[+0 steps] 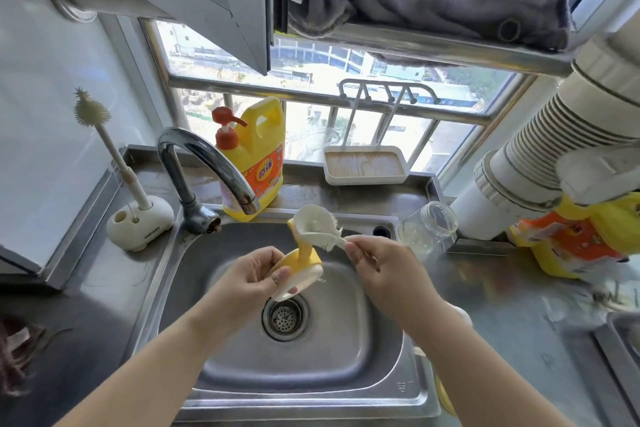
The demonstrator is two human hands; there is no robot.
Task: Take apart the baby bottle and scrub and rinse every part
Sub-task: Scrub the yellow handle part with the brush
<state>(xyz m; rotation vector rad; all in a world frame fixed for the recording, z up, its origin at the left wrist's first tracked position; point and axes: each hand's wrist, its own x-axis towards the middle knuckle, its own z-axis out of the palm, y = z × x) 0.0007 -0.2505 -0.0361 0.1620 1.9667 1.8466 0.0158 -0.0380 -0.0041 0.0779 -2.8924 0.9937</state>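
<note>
Over the steel sink [363, 350], my left hand [254, 276] grips a yellow and white bottle collar with handles [304, 265]. My right hand [375, 262] pinches the handle of a white bristle brush [320, 227], whose head lies against the collar's upright yellow handle. The clear bottle body [427, 227] lies on its side on the counter to the right of the sink. No water runs from the chrome tap [207, 163].
A yellow dish-soap pump bottle [254, 156] stands behind the sink. A silicone brush in a white stand [138, 218] is at the left. A small white tray [365, 165] sits on the sill. A yellow bag [571, 239] and white pipes are at the right.
</note>
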